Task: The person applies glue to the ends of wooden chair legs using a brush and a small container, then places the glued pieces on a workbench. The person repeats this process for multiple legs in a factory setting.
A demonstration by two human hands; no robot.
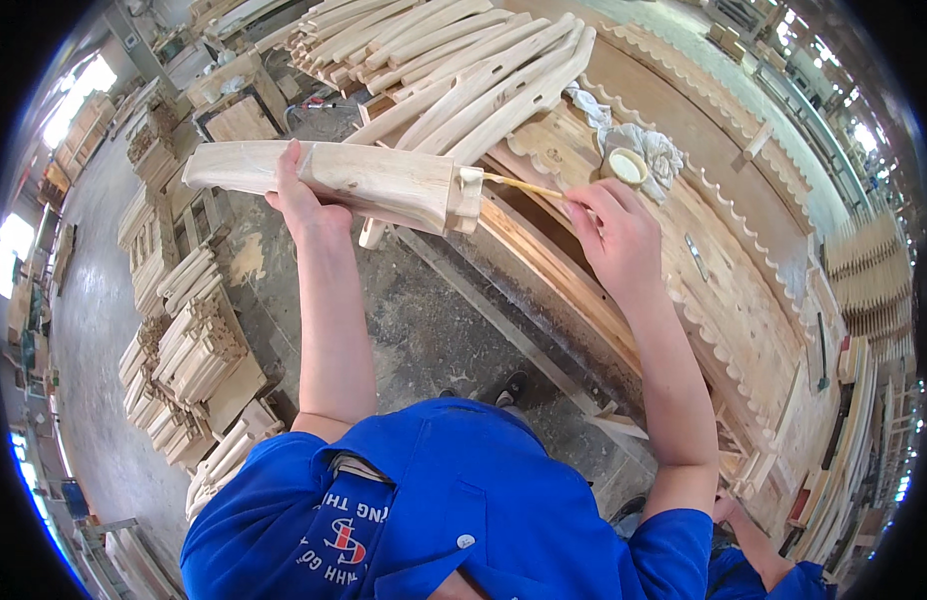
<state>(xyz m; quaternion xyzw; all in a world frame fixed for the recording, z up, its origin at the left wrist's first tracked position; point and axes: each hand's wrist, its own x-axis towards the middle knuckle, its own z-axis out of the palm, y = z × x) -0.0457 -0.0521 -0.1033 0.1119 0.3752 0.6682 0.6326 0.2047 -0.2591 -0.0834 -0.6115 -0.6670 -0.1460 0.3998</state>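
Observation:
My left hand [306, 205] is closed around a curved pale wooden furniture part [384, 178], held level above the floor. At its right end is a narrower tenon [467, 200]. My right hand [616, 232] pinches a thin yellowish stick [529, 187], whose far tip reaches the tenon. Whether the tip is a brush or bare wood is too small to tell. Beyond my right hand, a small round tub of white paste [627, 167] stands on the wooden bench beside a crumpled whitish cloth [656, 150].
Long shaped wooden pieces [464, 70] are piled at the far end of the bench [754, 300], which has scalloped edges. A small metal tool [696, 257] lies on it. Stacks of wood parts [189, 360] stand on the left floor. A co-worker's arm [754, 535] shows at lower right.

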